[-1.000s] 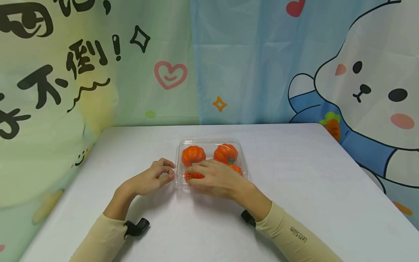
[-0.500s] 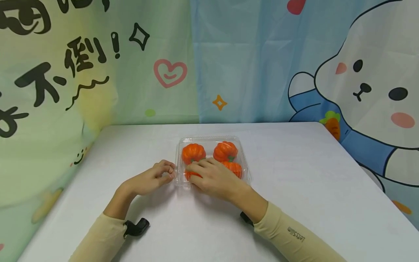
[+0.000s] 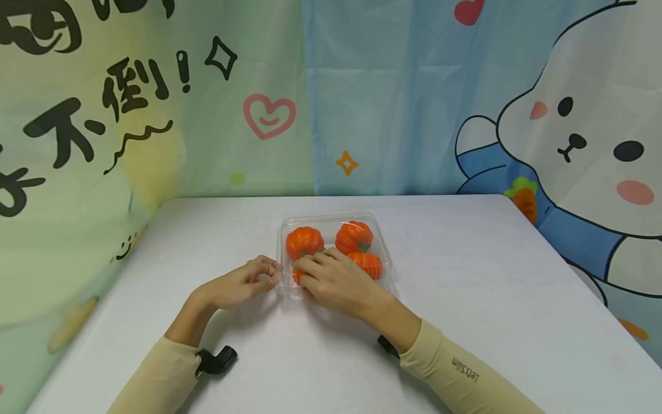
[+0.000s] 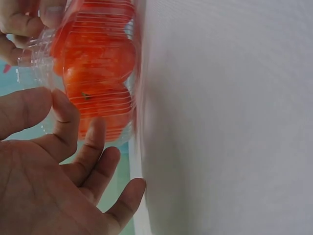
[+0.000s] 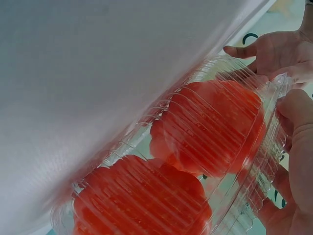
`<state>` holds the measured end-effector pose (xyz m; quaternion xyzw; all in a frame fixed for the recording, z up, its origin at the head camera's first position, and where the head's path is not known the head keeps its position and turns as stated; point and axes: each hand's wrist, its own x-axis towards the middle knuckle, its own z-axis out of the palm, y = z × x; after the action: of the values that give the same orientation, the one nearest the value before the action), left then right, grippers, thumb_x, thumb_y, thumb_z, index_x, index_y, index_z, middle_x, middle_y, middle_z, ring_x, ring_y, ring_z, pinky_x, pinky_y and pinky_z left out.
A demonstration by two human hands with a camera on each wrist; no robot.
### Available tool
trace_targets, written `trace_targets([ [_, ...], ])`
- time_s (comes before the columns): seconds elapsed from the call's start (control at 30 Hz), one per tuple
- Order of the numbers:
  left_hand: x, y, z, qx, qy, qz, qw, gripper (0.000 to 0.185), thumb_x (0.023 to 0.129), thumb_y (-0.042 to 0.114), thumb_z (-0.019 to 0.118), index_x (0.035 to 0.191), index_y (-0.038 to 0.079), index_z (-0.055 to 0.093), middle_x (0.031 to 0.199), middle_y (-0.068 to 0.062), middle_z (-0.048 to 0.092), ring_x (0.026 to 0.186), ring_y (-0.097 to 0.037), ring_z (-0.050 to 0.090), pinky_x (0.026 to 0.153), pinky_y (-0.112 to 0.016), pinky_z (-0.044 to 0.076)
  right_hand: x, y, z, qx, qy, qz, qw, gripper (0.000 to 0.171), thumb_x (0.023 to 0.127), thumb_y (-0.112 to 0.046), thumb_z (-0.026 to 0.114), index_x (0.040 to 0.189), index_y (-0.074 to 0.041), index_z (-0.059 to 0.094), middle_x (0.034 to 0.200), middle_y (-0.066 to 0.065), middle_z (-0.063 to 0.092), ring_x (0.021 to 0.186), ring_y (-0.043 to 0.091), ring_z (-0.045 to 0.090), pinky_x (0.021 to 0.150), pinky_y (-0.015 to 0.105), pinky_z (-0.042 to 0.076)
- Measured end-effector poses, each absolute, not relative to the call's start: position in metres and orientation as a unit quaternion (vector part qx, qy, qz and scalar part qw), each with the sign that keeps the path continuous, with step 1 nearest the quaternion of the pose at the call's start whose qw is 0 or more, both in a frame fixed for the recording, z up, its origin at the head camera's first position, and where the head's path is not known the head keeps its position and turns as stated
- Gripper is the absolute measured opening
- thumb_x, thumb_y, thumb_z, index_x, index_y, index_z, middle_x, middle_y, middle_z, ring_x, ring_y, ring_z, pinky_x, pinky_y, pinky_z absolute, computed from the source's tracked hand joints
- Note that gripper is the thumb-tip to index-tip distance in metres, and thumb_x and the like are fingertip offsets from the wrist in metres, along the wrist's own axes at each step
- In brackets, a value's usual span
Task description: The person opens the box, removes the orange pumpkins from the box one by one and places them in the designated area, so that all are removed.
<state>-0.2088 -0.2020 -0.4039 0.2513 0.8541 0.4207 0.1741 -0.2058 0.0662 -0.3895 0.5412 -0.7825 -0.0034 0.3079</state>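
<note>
- Over the last second the clear plastic clamshell box drifts slightly toward the far edge of the table, and the right hand goes with it, its fingers creeping further onto the lid until they hide most of the near-left pumpkin.
- The left hand edges in too: its fingertips, apart from the box a second ago, are now against the box's near-left corner.
- Judged from this, the work on the box's near edge is in its gripping stage; the lid looks closed over the contents, with no gap I can make out.
- The box sits on the white table, nearer the far edge than the near one, roughly midway between the left and right edges.
- Inside it lie four orange toy pumpkins; two at the far side show fully, one at the near right partly, and the near-left one only as a sliver under the fingers.
- The right hand lies over the near-left part of the lid with its fingers curved down onto it, the thumb at the box's near edge.
- The left hand, just left of the box, has curled fingers pinching at the corner rim; the left wrist view shows its fingers close against the ribbed plastic wall.
</note>
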Motion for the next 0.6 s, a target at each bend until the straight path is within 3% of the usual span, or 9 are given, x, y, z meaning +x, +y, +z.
trace_targets([
  [0.37, -0.2139, -0.2021, -0.4083, 0.281, 0.845, 0.423, 0.169, 0.018, 0.106, 0.017, 0.053, 0.1, 0.003, 0.063, 0.137, -0.018, 0.052, 0.134, -0.041, 0.044, 0.11, -0.06, 0.034, -0.2058, 0.0628, -0.3921, 0.537, -0.769, -0.008, 0.347, 0.012, 0.095, -0.024, 0.076, 0.096, -0.012, 0.078, 0.112, 0.0, 0.069, 0.098, 0.02, 0.068, 0.092, 0.036, 0.052],
  [0.6, -0.2162, -0.2006, -0.41, 0.281, 0.846, 0.428, 0.145, 0.015, 0.103, 0.017, 0.058, 0.095, 0.007, 0.065, 0.129, -0.011, 0.056, 0.124, -0.033, 0.047, 0.099, -0.046, 0.038, -0.2057, 0.0623, -0.3929, 0.54, -0.766, -0.018, 0.349, 0.012, 0.099, -0.021, 0.07, 0.097, -0.01, 0.075, 0.109, 0.001, 0.067, 0.093, 0.021, 0.065, 0.084, 0.033, 0.052],
])
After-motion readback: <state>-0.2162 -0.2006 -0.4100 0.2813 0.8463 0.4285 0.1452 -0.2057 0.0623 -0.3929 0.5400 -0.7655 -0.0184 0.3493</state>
